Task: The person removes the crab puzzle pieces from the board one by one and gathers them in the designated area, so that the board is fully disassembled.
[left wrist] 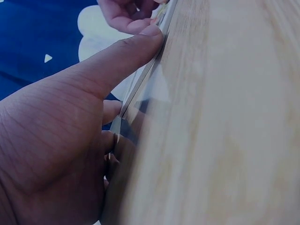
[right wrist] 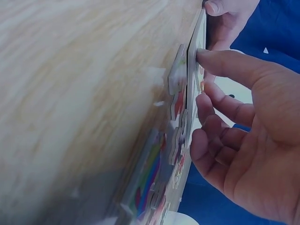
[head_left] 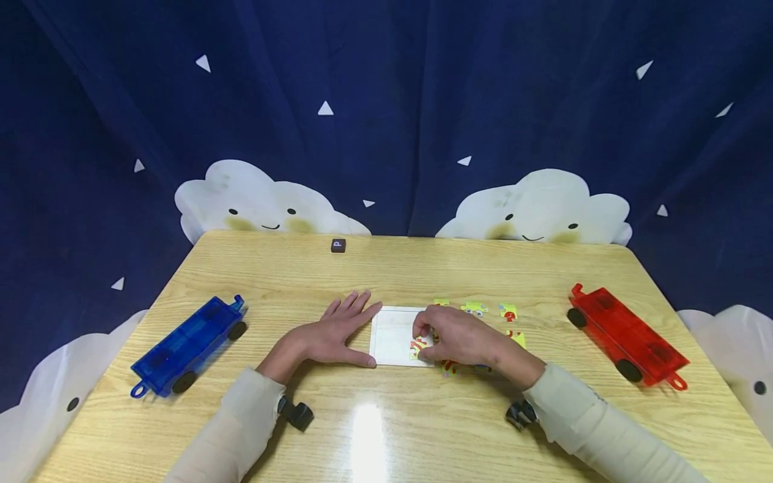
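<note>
A white puzzle tray [head_left: 392, 335] lies flat at the middle of the table. My left hand [head_left: 338, 333] rests at its left side with fingers spread, the thumb and a fingertip right at the tray's edge, as the left wrist view also shows. Over the tray's right part, my right hand [head_left: 461, 335] pinches a red and yellow jigsaw piece [head_left: 415, 349] between thumb and index finger, low at the tray's lower right. The other fingers of that hand are curled. Several loose jigsaw pieces [right wrist: 178, 70] lie right of the tray, partly hidden under the right hand.
Loose yellow pieces [head_left: 475, 308] lie beyond the right hand, one with red [head_left: 508, 312] farther right. A blue toy wagon [head_left: 190, 345] stands at the left, a red toy wagon [head_left: 628, 335] at the right. A small black cube marked P [head_left: 338, 245] sits near the far edge.
</note>
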Tool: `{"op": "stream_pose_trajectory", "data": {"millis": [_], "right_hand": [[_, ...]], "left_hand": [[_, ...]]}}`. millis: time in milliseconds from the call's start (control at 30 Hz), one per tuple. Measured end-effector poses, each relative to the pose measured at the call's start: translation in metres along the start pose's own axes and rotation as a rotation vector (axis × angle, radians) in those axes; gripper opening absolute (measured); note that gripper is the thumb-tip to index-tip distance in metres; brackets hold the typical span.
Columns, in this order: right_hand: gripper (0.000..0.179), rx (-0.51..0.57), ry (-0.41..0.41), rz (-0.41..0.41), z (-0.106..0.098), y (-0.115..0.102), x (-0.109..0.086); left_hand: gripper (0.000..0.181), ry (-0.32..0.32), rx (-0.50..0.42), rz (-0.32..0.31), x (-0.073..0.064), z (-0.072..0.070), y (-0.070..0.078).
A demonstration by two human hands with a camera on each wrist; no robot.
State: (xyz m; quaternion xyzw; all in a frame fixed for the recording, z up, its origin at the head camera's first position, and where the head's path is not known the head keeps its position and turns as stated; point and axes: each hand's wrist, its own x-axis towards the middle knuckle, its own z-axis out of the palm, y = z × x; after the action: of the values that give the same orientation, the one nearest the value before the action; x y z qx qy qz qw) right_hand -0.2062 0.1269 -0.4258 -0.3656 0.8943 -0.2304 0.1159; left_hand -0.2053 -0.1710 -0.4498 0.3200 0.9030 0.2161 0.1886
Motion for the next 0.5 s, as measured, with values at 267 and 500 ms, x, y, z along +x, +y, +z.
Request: {"op": "stream_pose_trajectory", "data": {"millis": [267, 500], "right_hand": [[0.004, 0.112, 0.018, -0.038, -0.005, -0.002, 0.0], [0.012, 0.163, 0.042, -0.045, -0.015, -0.004, -0.004]], "left_hand": [[0.108, 0.0, 0.004, 0.0, 0.0, 0.0, 0.0], [0.108, 0.007, -0.008, 0.004, 0.0, -0.001, 0.002]]}}
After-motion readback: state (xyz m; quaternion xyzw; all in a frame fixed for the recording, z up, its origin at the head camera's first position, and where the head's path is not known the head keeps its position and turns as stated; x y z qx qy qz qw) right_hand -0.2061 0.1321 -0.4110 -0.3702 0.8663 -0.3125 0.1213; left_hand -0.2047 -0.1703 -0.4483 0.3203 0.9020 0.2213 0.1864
